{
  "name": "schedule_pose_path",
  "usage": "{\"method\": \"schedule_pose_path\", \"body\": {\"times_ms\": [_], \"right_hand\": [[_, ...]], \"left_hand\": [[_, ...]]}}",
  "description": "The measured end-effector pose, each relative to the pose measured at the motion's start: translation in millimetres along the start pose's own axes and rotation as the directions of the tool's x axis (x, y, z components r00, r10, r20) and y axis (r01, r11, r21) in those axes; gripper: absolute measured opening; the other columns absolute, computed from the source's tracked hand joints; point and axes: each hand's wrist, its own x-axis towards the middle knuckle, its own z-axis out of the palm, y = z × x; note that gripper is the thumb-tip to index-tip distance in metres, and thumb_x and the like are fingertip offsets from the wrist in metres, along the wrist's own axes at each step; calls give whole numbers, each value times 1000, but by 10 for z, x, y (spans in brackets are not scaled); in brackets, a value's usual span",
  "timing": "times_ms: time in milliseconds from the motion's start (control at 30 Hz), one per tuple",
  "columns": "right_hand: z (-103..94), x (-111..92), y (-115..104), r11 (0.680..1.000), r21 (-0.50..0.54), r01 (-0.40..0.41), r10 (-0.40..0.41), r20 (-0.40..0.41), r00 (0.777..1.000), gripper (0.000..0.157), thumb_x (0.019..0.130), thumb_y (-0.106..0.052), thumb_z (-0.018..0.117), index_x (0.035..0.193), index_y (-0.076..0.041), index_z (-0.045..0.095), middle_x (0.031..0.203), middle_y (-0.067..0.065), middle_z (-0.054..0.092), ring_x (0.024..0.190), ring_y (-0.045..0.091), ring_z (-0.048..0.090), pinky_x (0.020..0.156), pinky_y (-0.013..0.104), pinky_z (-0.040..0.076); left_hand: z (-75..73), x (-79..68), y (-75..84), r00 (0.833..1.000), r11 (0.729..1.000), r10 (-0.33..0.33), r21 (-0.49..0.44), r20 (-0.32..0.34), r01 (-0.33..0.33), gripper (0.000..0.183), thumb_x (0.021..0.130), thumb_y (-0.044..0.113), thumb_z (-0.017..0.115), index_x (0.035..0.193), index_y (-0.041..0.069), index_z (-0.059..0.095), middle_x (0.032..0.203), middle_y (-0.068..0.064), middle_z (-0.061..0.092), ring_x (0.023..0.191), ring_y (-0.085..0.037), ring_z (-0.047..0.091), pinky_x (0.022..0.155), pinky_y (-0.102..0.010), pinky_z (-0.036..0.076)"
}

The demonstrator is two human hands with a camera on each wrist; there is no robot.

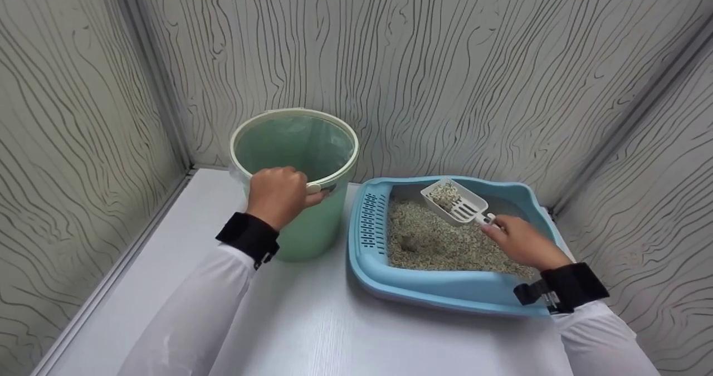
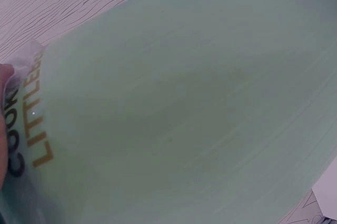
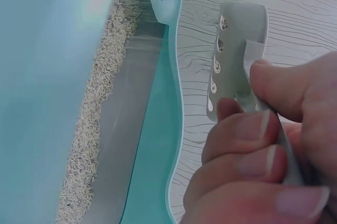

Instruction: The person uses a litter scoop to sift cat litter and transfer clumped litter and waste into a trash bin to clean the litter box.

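A white slotted litter scoop (image 1: 457, 202) with some pale litter in its pan is held above the blue litter box (image 1: 445, 298). My right hand (image 1: 523, 242) grips its handle, fingers wrapped round it, as the right wrist view also shows at the scoop (image 3: 239, 50). Beige granular litter (image 1: 440, 248) covers the box floor, with a small hollow at its left. My left hand (image 1: 278, 195) grips the near rim of a green bin (image 1: 312, 231) lined with a clear bag. In the left wrist view the bin's side (image 2: 179, 97) fills most of the picture.
The bin stands left of the litter box, a narrow gap between them, on a white tabletop (image 1: 312, 320). Wood-grain panels (image 1: 390, 75) rise behind and at both sides. A perforated ledge (image 1: 372, 223) runs along the box's left end.
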Motion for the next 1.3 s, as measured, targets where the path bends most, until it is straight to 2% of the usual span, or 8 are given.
{"method": "schedule_pose_path", "body": {"times_ms": [233,467,800,1033,1300], "right_hand": [[33,-10,-1,1000,11,-11,11,-7,1000,37,112,-37,48,88,-9,52,74,-1,42,64,13,41,63,31,35],[29,-28,-26,1000,11,-18,18,-25,1000,35,111,-36,50,88,-9,53,72,-2,43,61,13,41,59,31,35],[56,-31,-65,1000,4,2,-2,-37,999,28,107,-30,60,88,-10,52,73,-2,41,62,12,40,59,30,34],[77,-34,-83,1000,-5,-7,6,-37,999,31,105,-32,63,86,-11,49,73,-2,39,62,13,40,59,29,35],[87,-19,-87,998,-32,47,-48,-23,999,32,107,-30,58,81,-13,56,69,-4,41,61,10,40,60,28,34]], "left_hand": [[15,-4,-7,1000,1000,-2,12,-1,2,72,83,72,72,50,17,41,52,2,37,44,-21,45,42,-40,34],[26,-10,-5,1000,1000,6,19,-14,-6,71,85,71,72,50,16,43,51,2,37,45,-21,45,42,-38,32],[17,4,-4,1000,1000,1,1,10,-1,71,85,72,71,51,15,48,52,1,39,45,-21,44,43,-38,28],[19,5,-10,1000,1000,-1,-2,20,1,70,84,72,71,51,15,47,52,2,37,46,-20,43,44,-36,26],[12,5,-5,1000,1000,-2,6,3,2,73,84,74,71,50,17,40,51,3,33,45,-19,40,42,-37,27]]}}
